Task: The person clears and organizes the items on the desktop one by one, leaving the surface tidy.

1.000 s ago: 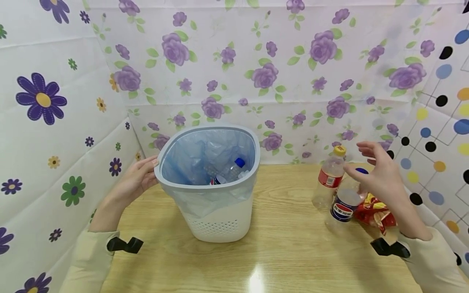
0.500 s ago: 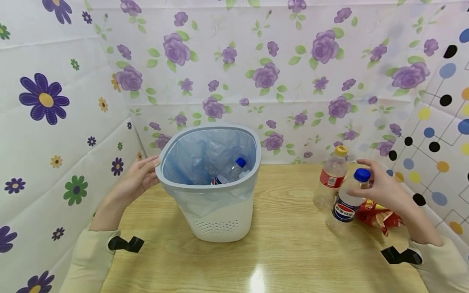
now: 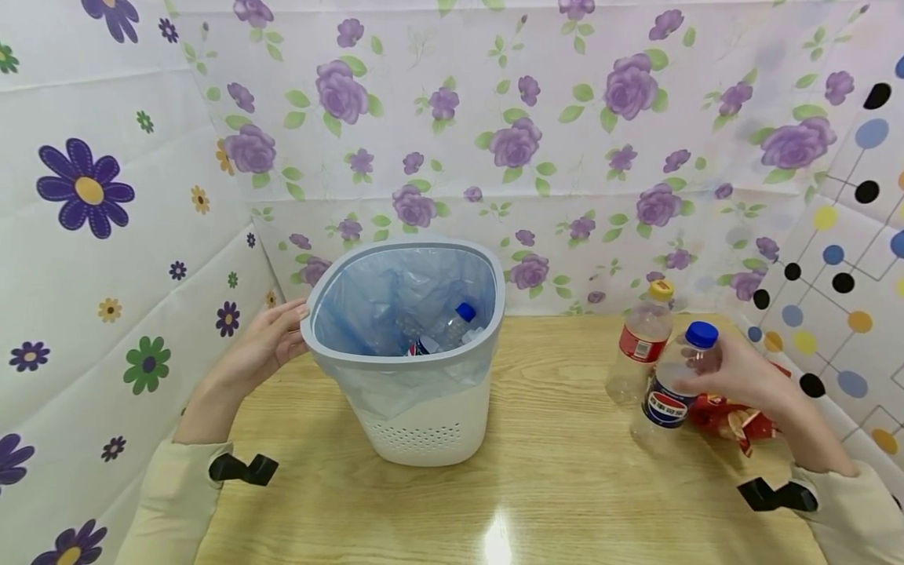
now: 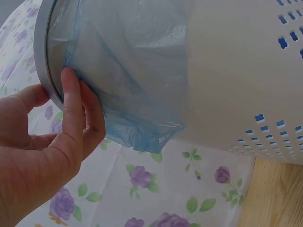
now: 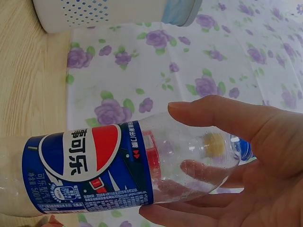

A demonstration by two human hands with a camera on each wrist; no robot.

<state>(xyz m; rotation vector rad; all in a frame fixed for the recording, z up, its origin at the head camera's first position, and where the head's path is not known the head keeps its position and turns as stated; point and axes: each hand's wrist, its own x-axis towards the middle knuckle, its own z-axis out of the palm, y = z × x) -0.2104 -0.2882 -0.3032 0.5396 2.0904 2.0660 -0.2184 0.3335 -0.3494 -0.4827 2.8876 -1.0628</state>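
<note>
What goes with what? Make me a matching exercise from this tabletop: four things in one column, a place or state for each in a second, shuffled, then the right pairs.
Things
1. Pepsi bottle
2. yellow-capped bottle
3. snack packet
4. waste bin

Places or states
A. stands free on the table, touched by no hand
B. lined with a blue bag, its rim held by the left hand
C. upright with a blue cap, held by the right hand
D. lies red and crumpled on the table under the right hand

Pairs: 1-C, 2-A, 3-D, 4-B
</note>
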